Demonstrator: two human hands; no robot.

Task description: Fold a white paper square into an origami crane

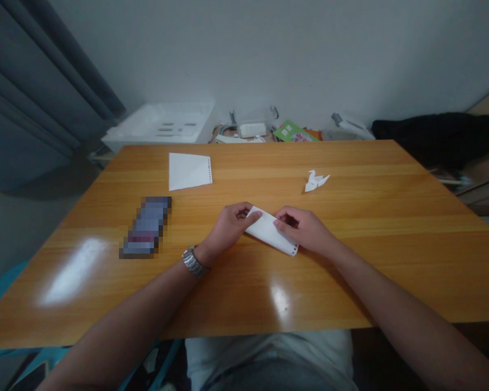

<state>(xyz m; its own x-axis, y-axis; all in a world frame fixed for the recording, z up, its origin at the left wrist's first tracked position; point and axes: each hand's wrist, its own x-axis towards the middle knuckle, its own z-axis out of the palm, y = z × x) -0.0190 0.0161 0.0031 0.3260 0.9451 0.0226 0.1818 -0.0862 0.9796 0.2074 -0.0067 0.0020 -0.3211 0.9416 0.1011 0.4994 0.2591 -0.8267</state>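
Between my hands is a folded sheet of white paper point(272, 234), a narrow strip with punched holes at its lower right end. My left hand point(233, 224) pinches its left end, the thumb on top and the fingers partly hidden behind. On the other side, my right hand point(303, 227) grips the upper right edge, thumb on the paper's face and fingers curled behind. The paper slants down to the right, just over the table. Beyond my right hand stands a folded white paper bird point(316, 181).
A flat white sheet point(190, 171) with a perforated right edge lies at the back left of the wooden table point(244, 304). Nearer is a pixelated dark device point(147, 227). Behind the table are a white plastic tray point(163, 125) and a green booklet point(295, 132).
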